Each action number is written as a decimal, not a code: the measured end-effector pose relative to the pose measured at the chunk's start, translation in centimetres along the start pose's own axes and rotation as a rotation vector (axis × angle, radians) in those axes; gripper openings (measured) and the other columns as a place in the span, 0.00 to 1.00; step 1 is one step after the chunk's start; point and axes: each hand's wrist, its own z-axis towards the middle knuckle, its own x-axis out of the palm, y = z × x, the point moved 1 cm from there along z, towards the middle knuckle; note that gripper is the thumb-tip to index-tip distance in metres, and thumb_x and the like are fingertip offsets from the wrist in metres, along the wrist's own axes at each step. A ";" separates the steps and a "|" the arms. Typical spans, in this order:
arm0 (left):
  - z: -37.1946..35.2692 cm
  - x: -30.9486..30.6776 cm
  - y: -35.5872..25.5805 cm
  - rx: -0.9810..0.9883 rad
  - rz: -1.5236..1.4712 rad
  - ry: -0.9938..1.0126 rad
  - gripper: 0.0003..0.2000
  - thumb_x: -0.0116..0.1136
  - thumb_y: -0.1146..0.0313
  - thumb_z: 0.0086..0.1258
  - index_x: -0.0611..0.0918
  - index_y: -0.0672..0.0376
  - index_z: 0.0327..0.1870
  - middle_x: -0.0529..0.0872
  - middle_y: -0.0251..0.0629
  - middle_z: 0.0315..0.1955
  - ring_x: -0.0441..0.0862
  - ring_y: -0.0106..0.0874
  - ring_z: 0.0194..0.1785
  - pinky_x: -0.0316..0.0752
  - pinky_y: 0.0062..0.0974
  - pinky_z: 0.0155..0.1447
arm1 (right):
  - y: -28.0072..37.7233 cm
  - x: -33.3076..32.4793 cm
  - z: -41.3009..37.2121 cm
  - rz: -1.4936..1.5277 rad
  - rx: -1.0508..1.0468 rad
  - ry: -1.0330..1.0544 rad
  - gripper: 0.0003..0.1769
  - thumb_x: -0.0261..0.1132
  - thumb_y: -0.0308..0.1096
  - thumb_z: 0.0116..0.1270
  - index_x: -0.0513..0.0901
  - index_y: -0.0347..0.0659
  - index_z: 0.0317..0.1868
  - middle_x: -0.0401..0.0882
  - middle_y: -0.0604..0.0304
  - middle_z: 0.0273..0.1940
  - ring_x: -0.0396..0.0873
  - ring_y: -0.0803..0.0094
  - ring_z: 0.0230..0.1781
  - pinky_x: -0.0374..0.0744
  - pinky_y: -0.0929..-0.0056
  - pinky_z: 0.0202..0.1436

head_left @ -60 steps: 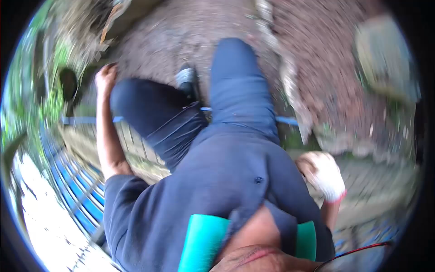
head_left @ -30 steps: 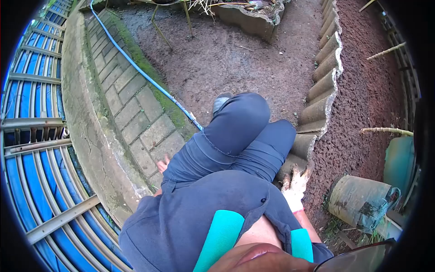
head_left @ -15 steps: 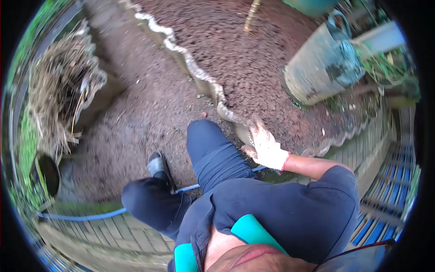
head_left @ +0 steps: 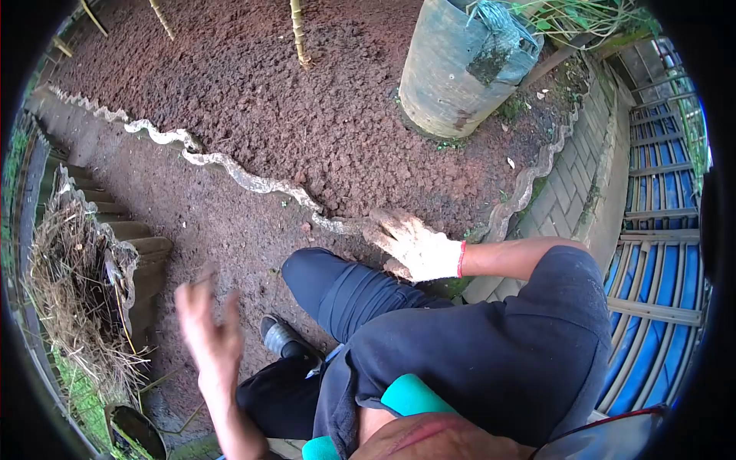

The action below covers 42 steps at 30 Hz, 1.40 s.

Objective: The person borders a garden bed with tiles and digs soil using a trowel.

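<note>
My right hand (head_left: 418, 247) wears a white glove with a red cuff, its fingers caked in soil. It rests on the wavy corrugated edging (head_left: 261, 182) at the corner of the soil bed (head_left: 307, 126), with fingers stretched out and nothing visible in them. Bare and a little blurred, my left hand (head_left: 211, 330) is raised over the dirt path (head_left: 192, 218) at the left. Its fingers are apart and it holds nothing. My bent knee (head_left: 307, 268) is close to the edging, between the two hands.
A tall grey grow bag (head_left: 456, 73) stands on the bed. Stakes or stems (head_left: 298, 34) rise from the soil. Dry straw (head_left: 73, 268) fills a corrugated-edged bed at left. On the right run a paved strip (head_left: 571, 180) and slatted blue panels (head_left: 655, 276).
My left hand has come into view at the lower left. The camera view has turned toward the right. My right hand remains on the edging.
</note>
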 end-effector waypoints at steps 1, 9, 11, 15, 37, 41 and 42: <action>1.3 1.8 -0.6 0.060 -0.012 0.166 0.23 0.68 0.72 0.64 0.80 0.62 0.61 0.77 0.51 0.47 0.78 0.46 0.49 0.76 0.42 0.53 | -0.1 -0.1 0.0 -0.014 0.005 -0.025 0.46 0.67 0.44 0.63 0.58 0.35 0.77 0.54 0.34 0.75 0.56 0.38 0.76 0.56 0.44 0.78; 16.1 12.2 0.8 0.464 0.000 0.139 0.27 0.66 0.63 0.67 0.76 0.67 0.65 0.75 0.53 0.48 0.76 0.50 0.53 0.73 0.48 0.59 | 0.5 0.0 -1.8 -0.040 0.274 -0.078 0.50 0.71 0.53 0.59 0.62 0.33 0.74 0.56 0.37 0.75 0.56 0.41 0.76 0.57 0.43 0.77; 19.6 14.4 1.0 0.571 0.250 0.088 0.33 0.62 0.52 0.70 0.71 0.62 0.71 0.73 0.54 0.52 0.70 0.52 0.63 0.63 0.55 0.70 | -0.1 0.1 -1.9 0.004 0.396 -0.011 0.51 0.72 0.55 0.57 0.63 0.33 0.73 0.55 0.37 0.75 0.56 0.40 0.76 0.57 0.42 0.77; 21.6 19.0 2.5 0.736 0.232 0.137 0.38 0.57 0.44 0.70 0.65 0.56 0.76 0.70 0.53 0.56 0.60 0.54 0.73 0.49 0.60 0.78 | 0.1 -0.2 -1.1 -0.024 0.455 0.018 0.52 0.74 0.55 0.54 0.64 0.33 0.72 0.56 0.35 0.74 0.58 0.38 0.74 0.56 0.41 0.77; 22.2 19.9 3.7 0.491 0.375 0.143 0.43 0.60 0.42 0.65 0.60 0.52 0.79 0.67 0.61 0.64 0.60 0.57 0.71 0.47 0.56 0.79 | -0.7 -0.8 0.5 -0.016 0.562 0.093 0.48 0.73 0.56 0.51 0.71 0.38 0.69 0.62 0.41 0.72 0.60 0.41 0.72 0.59 0.43 0.75; 21.8 20.1 3.8 0.388 0.478 0.151 0.43 0.60 0.43 0.66 0.59 0.52 0.79 0.65 0.62 0.67 0.56 0.60 0.73 0.47 0.55 0.79 | -0.1 -1.0 0.6 -0.055 0.570 0.155 0.52 0.75 0.58 0.49 0.69 0.39 0.71 0.59 0.42 0.74 0.57 0.43 0.75 0.57 0.45 0.76; 21.6 20.1 3.8 0.382 0.472 0.148 0.43 0.59 0.42 0.67 0.58 0.53 0.79 0.64 0.62 0.67 0.56 0.60 0.73 0.47 0.55 0.79 | -0.2 -1.0 0.7 -0.069 0.577 0.211 0.52 0.75 0.57 0.49 0.68 0.39 0.71 0.58 0.42 0.75 0.56 0.43 0.75 0.57 0.46 0.77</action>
